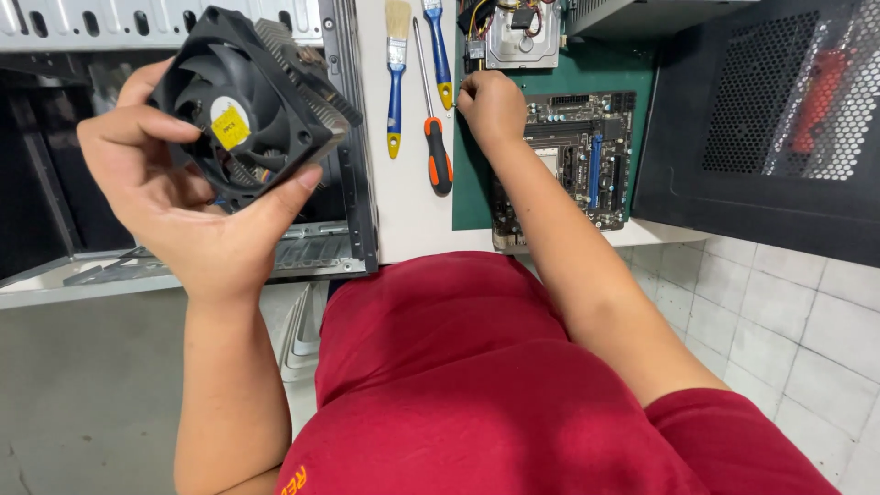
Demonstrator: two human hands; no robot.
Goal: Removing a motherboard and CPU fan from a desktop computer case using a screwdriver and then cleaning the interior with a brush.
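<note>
Open PC case (183, 247) sits below-left, motherboard (577, 156) on the green mat (587, 69) right. Left hand (174, 206) clamps the cooler fan (243, 105) by its frame, raised over the case; keep fingers off blades. Right hand (492, 105) curled at the board's top-left corner, grip unclear. Screwdriver (434, 128) and brushes (396, 78) crowd the gap; table edge is near.

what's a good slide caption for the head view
Left hand holds a black cooler fan; right hand rests by a motherboard.
</note>
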